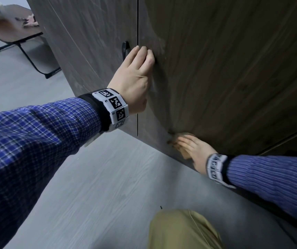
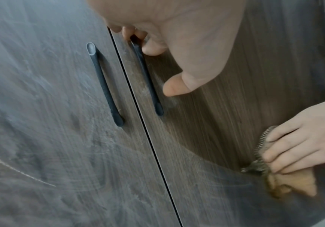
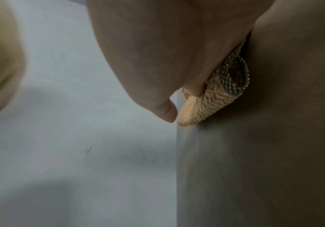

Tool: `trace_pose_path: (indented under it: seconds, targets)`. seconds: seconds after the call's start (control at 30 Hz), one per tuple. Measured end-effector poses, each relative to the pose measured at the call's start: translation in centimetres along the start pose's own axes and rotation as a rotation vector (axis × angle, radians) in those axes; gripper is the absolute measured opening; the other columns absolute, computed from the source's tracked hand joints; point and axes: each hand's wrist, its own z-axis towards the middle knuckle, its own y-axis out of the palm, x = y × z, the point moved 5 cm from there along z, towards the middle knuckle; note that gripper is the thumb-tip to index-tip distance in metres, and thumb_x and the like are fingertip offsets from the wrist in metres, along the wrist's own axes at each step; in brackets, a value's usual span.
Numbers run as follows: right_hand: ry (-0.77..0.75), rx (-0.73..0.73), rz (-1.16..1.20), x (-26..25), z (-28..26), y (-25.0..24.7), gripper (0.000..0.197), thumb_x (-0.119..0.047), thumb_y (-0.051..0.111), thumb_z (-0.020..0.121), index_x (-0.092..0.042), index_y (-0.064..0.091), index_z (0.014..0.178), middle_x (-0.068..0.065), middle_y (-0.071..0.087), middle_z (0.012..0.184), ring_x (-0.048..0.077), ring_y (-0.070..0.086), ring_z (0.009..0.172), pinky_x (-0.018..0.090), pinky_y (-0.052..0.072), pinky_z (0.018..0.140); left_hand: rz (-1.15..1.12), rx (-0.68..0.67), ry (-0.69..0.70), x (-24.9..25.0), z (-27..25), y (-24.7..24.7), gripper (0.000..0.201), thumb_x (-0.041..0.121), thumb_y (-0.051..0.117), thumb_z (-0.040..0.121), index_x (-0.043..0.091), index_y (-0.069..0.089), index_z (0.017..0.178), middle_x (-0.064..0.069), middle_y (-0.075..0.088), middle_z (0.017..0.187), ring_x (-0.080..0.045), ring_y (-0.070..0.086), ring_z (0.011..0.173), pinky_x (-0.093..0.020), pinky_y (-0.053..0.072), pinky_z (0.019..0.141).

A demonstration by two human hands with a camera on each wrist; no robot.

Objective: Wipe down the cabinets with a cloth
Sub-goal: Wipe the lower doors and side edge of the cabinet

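Note:
Two dark wood-grain cabinet doors meet at a thin gap. My left hand reaches to the right door, and its fingers curl round the top of that door's black handle, which is hidden in the head view. Lower on the same door, my right hand presses a tan ribbed cloth flat against the wood with straight fingers. In the right wrist view the cloth is folded between the fingers and the door near its edge. The wood above the cloth is darker; the left door is dusty and streaked.
The left door carries its own black handle just beside the gap. A low folding table stands at the far left on the grey floor. My knee in tan trousers is close below the right arm.

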Motion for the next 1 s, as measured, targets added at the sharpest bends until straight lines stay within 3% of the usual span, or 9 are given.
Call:
trace_pose_path:
  seconds: [0.1, 0.17, 0.33, 0.43, 0.53, 0.67, 0.77, 0.9, 1.0]
  targets:
    - [0.058, 0.064, 0.028, -0.5, 2.7, -1.6, 0.074, -0.037, 0.028, 0.100, 0.004, -0.004, 0.153, 0.016, -0.004, 0.163, 0.032, -0.007, 0.150, 0.046, -0.008, 0.121, 0.022, 0.018, -0.005, 0.3, 0.1, 0.2, 0.082, 0.030, 0.019, 0.062, -0.012, 0.067, 0.113, -0.024, 0.033, 0.147, -0.044, 0.033, 0.139, -0.052, 0.015, 0.125]
    - [-0.060, 0.028, -0.089, -1.8, 1.8, 1.1, 0.067, -0.030, 0.024, 0.104, 0.003, -0.008, 0.151, 0.014, -0.007, 0.163, 0.032, -0.009, 0.150, 0.046, -0.007, 0.121, 0.017, 0.019, -0.012, 0.4, 0.2, 0.4, 0.083, 0.028, 0.016, 0.061, -0.014, 0.067, 0.112, -0.026, 0.034, 0.147, -0.045, 0.033, 0.139, -0.052, 0.014, 0.125]
    - [-0.268, -0.285, -0.395, -4.8, -4.0, 11.1, 0.061, -0.032, 0.016, 0.107, -0.006, -0.018, 0.150, 0.007, -0.017, 0.162, 0.029, -0.017, 0.149, 0.049, -0.009, 0.120, -0.010, 0.029, -0.023, 0.5, 0.1, 0.4, 0.079, 0.020, 0.012, 0.064, -0.014, 0.069, 0.107, -0.027, 0.033, 0.149, -0.047, 0.031, 0.141, -0.053, 0.014, 0.124]
    - [0.053, -0.091, -0.254, -2.6, -1.4, 7.2, 0.058, -0.042, 0.008, 0.106, -0.013, -0.021, 0.147, 0.016, -0.023, 0.159, 0.033, -0.023, 0.147, 0.043, -0.018, 0.118, -0.019, 0.019, -0.032, 0.7, 0.2, 0.7, 0.065, 0.020, 0.032, 0.067, -0.015, 0.069, 0.107, -0.027, 0.033, 0.150, -0.047, 0.031, 0.141, -0.054, 0.014, 0.124]
    - [-0.051, -0.075, 0.035, -1.5, 3.6, -0.5, 0.056, -0.023, 0.017, 0.106, 0.000, -0.007, 0.152, 0.013, -0.005, 0.164, 0.028, -0.009, 0.151, 0.041, -0.009, 0.121, -0.022, 0.033, -0.038, 0.6, 0.1, 0.9, 0.069, 0.022, 0.027, 0.069, -0.015, 0.068, 0.110, -0.027, 0.032, 0.151, -0.047, 0.030, 0.142, -0.055, 0.015, 0.124]
    - [0.059, 0.097, -0.145, 0.5, 6.1, -7.0, 0.070, -0.037, 0.027, 0.102, -0.006, -0.009, 0.154, 0.007, -0.009, 0.164, 0.030, -0.008, 0.151, 0.044, -0.004, 0.122, -0.093, 0.103, -0.022, 0.7, 0.0, 0.8, 0.072, 0.019, 0.014, 0.072, -0.015, 0.070, 0.103, -0.029, 0.035, 0.151, -0.050, 0.032, 0.141, -0.057, 0.018, 0.122]
    - [-0.028, 0.049, -0.170, -1.7, 3.6, -1.8, 0.061, -0.023, 0.023, 0.104, 0.000, -0.008, 0.151, 0.006, -0.008, 0.162, 0.030, -0.007, 0.150, 0.047, -0.010, 0.120, -0.136, 0.122, -0.023, 0.9, -0.3, 0.8, 0.083, 0.017, -0.001, 0.071, -0.016, 0.069, 0.102, -0.029, 0.036, 0.152, -0.049, 0.031, 0.142, -0.058, 0.020, 0.122]
    - [-0.235, -0.247, -0.241, -4.6, -1.1, 6.6, 0.058, -0.027, 0.018, 0.106, -0.005, -0.012, 0.152, 0.009, -0.010, 0.164, 0.028, -0.014, 0.150, 0.049, -0.010, 0.120, -0.165, 0.092, -0.018, 0.4, -0.7, 0.7, 0.082, 0.027, 0.013, 0.070, -0.017, 0.064, 0.116, -0.026, 0.035, 0.153, -0.045, 0.030, 0.145, -0.053, 0.015, 0.124]
    - [-0.245, -0.258, -0.083, -4.4, -1.1, 5.2, 0.058, -0.034, 0.014, 0.106, -0.015, -0.012, 0.154, 0.006, 0.000, 0.164, 0.020, -0.015, 0.150, 0.043, -0.009, 0.121, -0.160, 0.059, -0.043, -0.3, -0.6, 0.5, 0.083, 0.037, 0.034, 0.070, -0.014, 0.055, 0.132, -0.022, 0.028, 0.157, -0.040, 0.023, 0.148, -0.048, 0.010, 0.126]
